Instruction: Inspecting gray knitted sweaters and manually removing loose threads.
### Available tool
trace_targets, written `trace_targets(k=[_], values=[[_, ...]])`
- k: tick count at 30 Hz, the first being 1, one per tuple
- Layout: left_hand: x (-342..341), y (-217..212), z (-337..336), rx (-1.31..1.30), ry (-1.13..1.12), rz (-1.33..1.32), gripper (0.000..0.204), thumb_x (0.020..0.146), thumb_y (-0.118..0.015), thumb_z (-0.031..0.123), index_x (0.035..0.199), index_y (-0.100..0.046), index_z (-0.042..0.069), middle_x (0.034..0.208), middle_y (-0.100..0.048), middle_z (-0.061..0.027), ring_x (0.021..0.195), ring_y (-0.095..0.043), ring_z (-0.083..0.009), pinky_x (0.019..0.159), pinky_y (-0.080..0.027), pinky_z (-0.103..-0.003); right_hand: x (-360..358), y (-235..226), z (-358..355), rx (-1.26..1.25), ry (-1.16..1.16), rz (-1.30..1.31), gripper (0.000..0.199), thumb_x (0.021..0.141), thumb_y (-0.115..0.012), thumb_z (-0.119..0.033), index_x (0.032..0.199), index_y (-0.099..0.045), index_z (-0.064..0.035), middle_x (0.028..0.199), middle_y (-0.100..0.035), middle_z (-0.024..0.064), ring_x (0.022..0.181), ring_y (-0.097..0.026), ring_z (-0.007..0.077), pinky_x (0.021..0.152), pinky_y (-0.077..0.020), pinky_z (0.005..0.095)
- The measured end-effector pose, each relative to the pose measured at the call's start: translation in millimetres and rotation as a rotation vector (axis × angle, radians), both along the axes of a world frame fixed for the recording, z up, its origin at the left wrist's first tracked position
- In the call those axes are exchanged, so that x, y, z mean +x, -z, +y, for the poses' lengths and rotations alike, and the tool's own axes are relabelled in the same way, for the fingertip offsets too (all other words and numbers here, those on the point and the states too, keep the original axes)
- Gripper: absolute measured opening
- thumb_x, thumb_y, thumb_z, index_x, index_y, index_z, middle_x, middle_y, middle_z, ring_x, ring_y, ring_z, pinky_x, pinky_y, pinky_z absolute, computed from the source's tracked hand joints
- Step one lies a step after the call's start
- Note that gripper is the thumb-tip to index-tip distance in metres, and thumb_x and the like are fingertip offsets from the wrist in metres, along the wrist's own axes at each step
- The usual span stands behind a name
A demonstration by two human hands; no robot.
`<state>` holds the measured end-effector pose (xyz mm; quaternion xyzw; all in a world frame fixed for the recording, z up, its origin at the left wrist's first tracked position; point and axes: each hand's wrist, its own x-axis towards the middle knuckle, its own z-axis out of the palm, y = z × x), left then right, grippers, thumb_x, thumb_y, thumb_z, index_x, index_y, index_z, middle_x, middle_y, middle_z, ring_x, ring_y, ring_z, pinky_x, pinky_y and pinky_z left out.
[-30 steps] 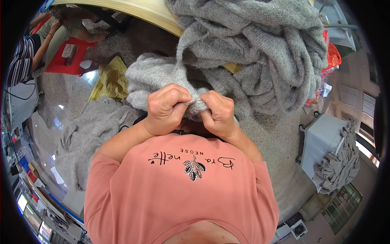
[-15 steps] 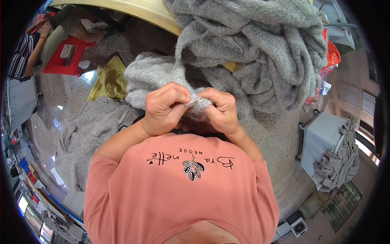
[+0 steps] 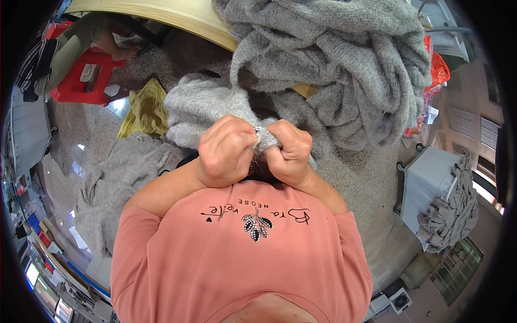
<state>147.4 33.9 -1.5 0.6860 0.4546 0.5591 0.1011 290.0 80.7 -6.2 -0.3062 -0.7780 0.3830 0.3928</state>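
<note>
Pinching a short stretch of pale grey knit [image 3: 202,105] between them, the left hand [image 3: 227,151] and right hand [image 3: 288,148] meet close in front of the chest. Both are closed, knuckles up; the right thumb presses beneath the curled fingers, while the left fingertips are partly hidden, so their exact grip is hard to tell. The gripped edge shows in the narrow gap, and the rest of the knit bulges out beyond the left hand.

For close fingertip work like this, small, even tension seems best — the yarn looks loose and fuzzy, so a hard tug could stretch or snag it. Gripping right at the edge, with the gap turned toward the eyes, should make the stitches easier to read.

Just beyond, a big heap of darker grey knit [image 3: 334,70] spreads at the pale wooden counter [image 3: 183,13]; one fold hangs down by the pale piece and could catch or drag. Whether the two are joined, I cannot tell. On the left lie a yellow bag [image 3: 146,110] and another grey heap [image 3: 118,183] on the floor [image 3: 371,188], with a red stool [image 3: 89,78] and a co-worker's leg [image 3: 81,51] farther off. Well apart on the right stands a wheeled cart [image 3: 423,180] — grey cloth [image 3: 452,210] spills over it.
</note>
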Motion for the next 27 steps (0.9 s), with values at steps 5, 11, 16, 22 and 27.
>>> trace_targets(k=[5,11,16,22,27], values=[[0.2,6.6,-0.4,0.034,-0.004,0.015,0.023,0.054,-0.058,-0.013,0.072,-0.050,-0.002,0.067,-0.053,-0.0125,0.056,-0.053,-0.0247,0.048,-0.044,-0.031,-5.3,7.6,0.1,0.135,0.061,-0.007,0.019,0.052,-0.049,0.006,0.070,-0.053,0.0012,0.056,-0.046,0.0099,0.044,-0.046,0.0210,0.042,-0.0367,0.0289],[-28.6,12.6,-4.5,-0.271,0.260,-0.226,0.019,0.058,-0.064,-0.008,0.072,-0.054,0.000,0.069,-0.057,-0.0104,0.060,-0.056,-0.0203,0.053,-0.045,-0.028,-2.2,5.2,7.3,0.174,-0.153,0.127,0.023,0.052,-0.051,0.009,0.074,-0.054,0.0028,0.065,-0.053,0.0115,0.054,-0.053,0.0243,0.049,-0.0423,0.0298],[-59.3,28.9,13.8,-0.808,0.045,-0.404,0.019,0.068,-0.067,0.012,0.080,-0.059,0.000,0.076,-0.060,-0.0137,0.070,-0.060,-0.0209,0.065,-0.047,-0.028,-10.6,3.4,-0.4,-0.136,-0.763,0.210,0.031,0.052,-0.053,0.006,0.083,-0.055,0.0043,0.087,-0.059,0.0155,0.078,-0.058,0.0308,0.071,-0.0464,0.0359],[-10.5,100.6,18.4,-1.307,0.178,0.596,0.035,0.065,-0.069,0.026,0.088,-0.060,0.002,0.085,-0.061,-0.0183,0.081,-0.058,-0.0378,0.072,-0.046,-0.044,-10.0,4.9,-8.8,-0.267,-0.804,0.082,0.028,0.056,-0.055,0.001,0.084,-0.056,0.0035,0.091,-0.058,0.0173,0.083,-0.057,0.0309,0.072,-0.0468,0.0361],[-107.9,94.5,-22.6,-1.169,0.070,-0.226,0.019,0.063,-0.060,0.009,0.082,-0.062,0.003,0.074,-0.060,-0.0081,0.066,-0.059,-0.0177,0.062,-0.046,-0.034,22.3,8.9,0.6,-0.265,-0.358,-0.055,0.030,0.058,-0.057,-0.001,0.087,-0.057,0.0045,0.094,-0.058,0.0164,0.080,-0.059,0.0224,0.068,-0.0472,0.0294]])
